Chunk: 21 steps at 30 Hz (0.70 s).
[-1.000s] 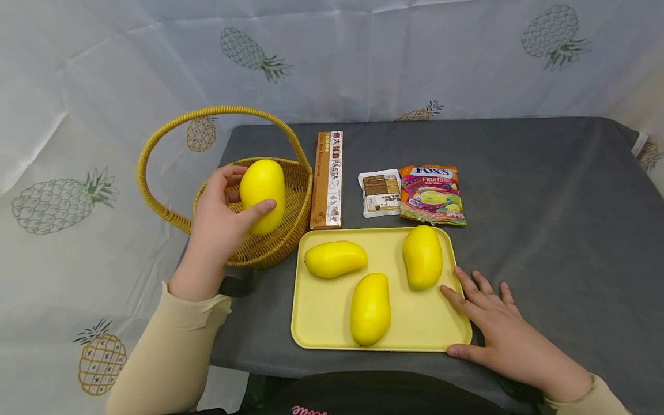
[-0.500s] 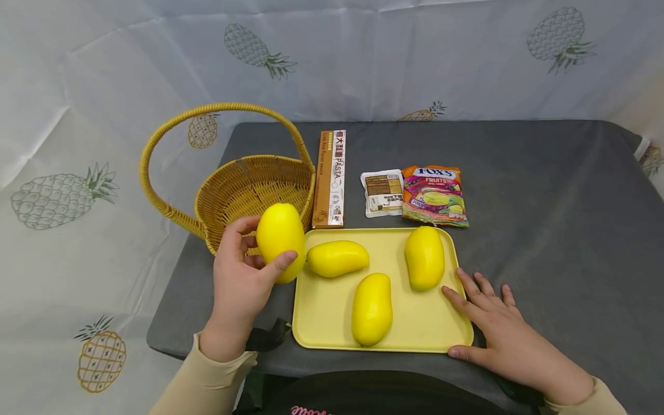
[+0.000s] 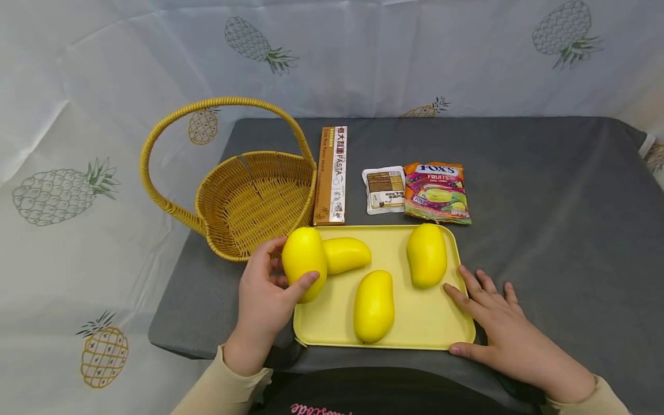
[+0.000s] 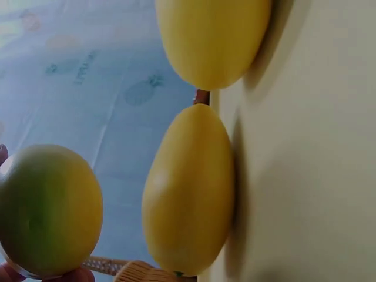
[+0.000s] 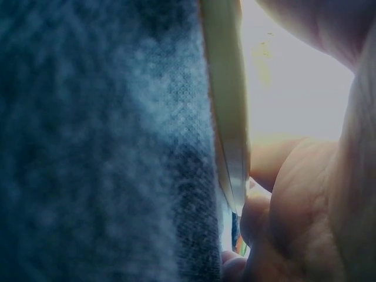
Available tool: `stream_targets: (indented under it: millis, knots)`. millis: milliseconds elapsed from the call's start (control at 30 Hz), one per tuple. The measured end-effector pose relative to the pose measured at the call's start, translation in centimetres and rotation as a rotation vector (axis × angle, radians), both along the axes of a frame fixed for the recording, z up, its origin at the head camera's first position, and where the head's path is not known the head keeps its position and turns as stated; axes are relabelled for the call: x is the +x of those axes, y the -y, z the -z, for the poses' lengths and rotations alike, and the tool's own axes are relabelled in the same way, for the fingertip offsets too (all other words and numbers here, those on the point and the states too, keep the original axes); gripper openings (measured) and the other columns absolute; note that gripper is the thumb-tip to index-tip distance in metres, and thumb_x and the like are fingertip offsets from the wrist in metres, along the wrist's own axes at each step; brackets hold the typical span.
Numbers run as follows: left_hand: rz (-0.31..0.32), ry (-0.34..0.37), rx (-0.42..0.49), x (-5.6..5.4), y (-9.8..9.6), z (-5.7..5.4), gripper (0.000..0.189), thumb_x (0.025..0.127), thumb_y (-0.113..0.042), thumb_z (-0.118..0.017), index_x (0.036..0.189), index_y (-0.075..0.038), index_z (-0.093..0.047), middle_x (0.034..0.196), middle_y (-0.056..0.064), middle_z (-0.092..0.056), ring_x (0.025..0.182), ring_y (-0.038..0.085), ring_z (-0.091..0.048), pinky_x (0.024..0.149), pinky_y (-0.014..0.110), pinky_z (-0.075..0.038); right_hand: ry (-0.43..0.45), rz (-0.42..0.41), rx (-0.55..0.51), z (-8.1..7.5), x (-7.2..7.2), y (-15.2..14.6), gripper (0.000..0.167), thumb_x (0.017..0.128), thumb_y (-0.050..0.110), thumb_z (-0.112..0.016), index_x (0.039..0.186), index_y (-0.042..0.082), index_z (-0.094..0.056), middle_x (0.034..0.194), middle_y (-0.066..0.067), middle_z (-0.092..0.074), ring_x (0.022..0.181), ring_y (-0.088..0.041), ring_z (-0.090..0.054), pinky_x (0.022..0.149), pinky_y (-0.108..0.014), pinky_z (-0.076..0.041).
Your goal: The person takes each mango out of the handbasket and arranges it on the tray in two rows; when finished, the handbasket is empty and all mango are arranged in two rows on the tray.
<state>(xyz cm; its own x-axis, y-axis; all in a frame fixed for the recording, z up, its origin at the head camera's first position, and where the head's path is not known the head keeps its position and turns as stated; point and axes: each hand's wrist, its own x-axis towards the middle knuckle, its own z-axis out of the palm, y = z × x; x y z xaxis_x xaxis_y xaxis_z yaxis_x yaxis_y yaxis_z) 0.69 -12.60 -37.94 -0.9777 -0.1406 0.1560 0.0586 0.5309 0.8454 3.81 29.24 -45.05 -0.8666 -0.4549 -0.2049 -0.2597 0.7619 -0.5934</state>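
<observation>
My left hand point(image 3: 270, 297) grips a yellow mango point(image 3: 304, 262) above the left edge of the yellow tray point(image 3: 425, 323). In the left wrist view the held mango point(image 4: 50, 211) appears off the surface, with fingertips at its side and below. Three more mangoes lie on the tray: one on its side point(image 3: 347, 255), partly hidden behind the held one, one near the front point(image 3: 374, 306) and one at the right point(image 3: 427, 255). With fingers spread, my right hand point(image 3: 500, 323) rests at the tray's right edge. The right wrist view shows its fingers point(image 5: 305, 188) against the tray rim point(image 5: 229, 76).
A wicker basket point(image 3: 264, 213) with a tall arched handle stands left of the tray. Behind the tray lie a pasta box point(image 3: 330, 173), a small white-and-brown packet point(image 3: 385, 190) and a candy bag point(image 3: 437, 193). Grey cloth point(image 3: 560, 219) covers the table.
My left hand has carried the mango out of the basket, rightward and toward me, to the tray's left edge. My right hand has stayed in place.
</observation>
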Motion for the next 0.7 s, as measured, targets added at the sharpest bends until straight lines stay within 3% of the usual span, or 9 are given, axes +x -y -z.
stream_targets:
  millis: [433, 700]
  knots:
    - [-0.029, 0.108, -0.082, 2.4, 0.5, 1.9, 0.073, 0.084, -0.028, -0.100, 0.144, -0.005, -0.065, 0.122, 0.014, -0.069, 0.092, 0.019, -0.064, 0.070, 0.025, -0.058, 0.001, 0.004, -0.003, 0.0, 0.0, 0.1, 0.106, 0.087, 0.066, -0.084, 0.173, 0.022, -0.040, 0.187, -0.014, -0.009, 0.169, -0.053, -0.005, 0.124, -0.083, 0.014]
    - [-0.022, 0.132, -0.132, 2.9, 0.4, 2.8, 0.072, 0.083, -0.030, -0.100, 0.142, -0.006, -0.066, 0.116, 0.011, -0.069, 0.089, 0.015, -0.062, 0.071, 0.026, -0.058, 0.001, 0.011, -0.004, 0.0, 0.0, 0.1, 0.106, 0.087, 0.066, -0.084, 0.173, 0.021, -0.041, 0.187, -0.013, -0.010, 0.169, -0.053, -0.005, 0.124, -0.082, 0.015]
